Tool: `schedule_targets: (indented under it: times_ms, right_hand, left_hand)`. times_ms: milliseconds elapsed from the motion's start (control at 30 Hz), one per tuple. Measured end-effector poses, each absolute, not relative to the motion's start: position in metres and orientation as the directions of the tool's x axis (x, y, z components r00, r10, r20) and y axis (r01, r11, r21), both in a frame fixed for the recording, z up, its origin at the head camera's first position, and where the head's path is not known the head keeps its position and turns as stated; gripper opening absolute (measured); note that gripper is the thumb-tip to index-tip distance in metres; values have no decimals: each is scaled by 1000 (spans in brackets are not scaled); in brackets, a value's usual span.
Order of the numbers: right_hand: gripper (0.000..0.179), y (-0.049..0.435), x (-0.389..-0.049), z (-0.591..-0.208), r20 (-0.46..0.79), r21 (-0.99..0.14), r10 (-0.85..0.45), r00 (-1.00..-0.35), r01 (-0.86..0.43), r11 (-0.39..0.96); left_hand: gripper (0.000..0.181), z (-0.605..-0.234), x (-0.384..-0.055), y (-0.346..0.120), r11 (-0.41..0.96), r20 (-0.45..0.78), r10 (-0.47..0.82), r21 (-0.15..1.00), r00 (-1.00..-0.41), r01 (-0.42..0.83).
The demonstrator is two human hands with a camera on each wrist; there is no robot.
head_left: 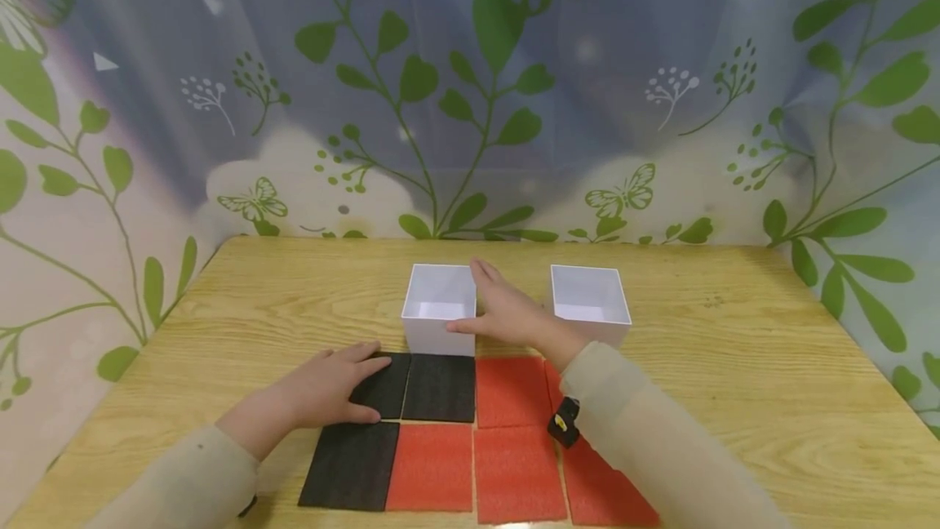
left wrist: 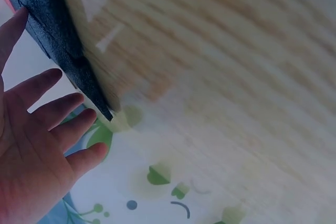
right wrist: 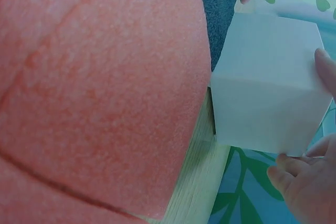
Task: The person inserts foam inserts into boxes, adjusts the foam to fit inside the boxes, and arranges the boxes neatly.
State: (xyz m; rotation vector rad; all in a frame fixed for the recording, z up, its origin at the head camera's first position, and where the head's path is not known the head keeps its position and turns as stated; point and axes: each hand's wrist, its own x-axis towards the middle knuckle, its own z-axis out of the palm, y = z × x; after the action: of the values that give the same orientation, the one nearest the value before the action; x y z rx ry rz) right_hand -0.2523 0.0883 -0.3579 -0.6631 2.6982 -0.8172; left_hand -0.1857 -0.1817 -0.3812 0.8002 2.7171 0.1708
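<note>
Two white square open-topped boxes stand behind rows of felt-like squares. My right hand (head_left: 510, 313) is at the right side of the left box (head_left: 441, 336), fingers extended along that wall and thumb reaching over the front face. In the right wrist view, fingertips (right wrist: 294, 169) lie right at the lower edge of this box (right wrist: 270, 111). My left hand (head_left: 326, 386) is spread over the back-left black square (head_left: 385, 390), its palm and separated fingers showing in the left wrist view. Next to that square lies another black square (head_left: 439, 388).
The second white box (head_left: 598, 331) stands to the right, beyond my right wrist. Red squares (head_left: 521, 476) fill the right side of the rows, partly under my right forearm; a third black square (head_left: 348, 468) lies front left. A leaf-patterned curtain (head_left: 470, 104) hangs behind the wooden table (head_left: 734, 333).
</note>
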Motion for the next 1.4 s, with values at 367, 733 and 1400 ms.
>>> schedule_targets:
  times_ms: [367, 733, 1400]
  right_hand:
    - [112, 88, -254, -362, -98, -648, -462, -881, -296, 702]
    - [113, 88, -253, -364, -130, -730, -406, -905, -189, 657]
    - [112, 89, -258, -375, -134, -769, -402, -906, -161, 619]
  left_hand:
    - [79, -383, -191, -183, 842, -266, 537, 234, -801, 487]
    - [81, -383, -194, -186, 831, -245, 552, 242, -797, 501]
    - [79, -388, -200, -192, 810, -178, 582, 219, -794, 544]
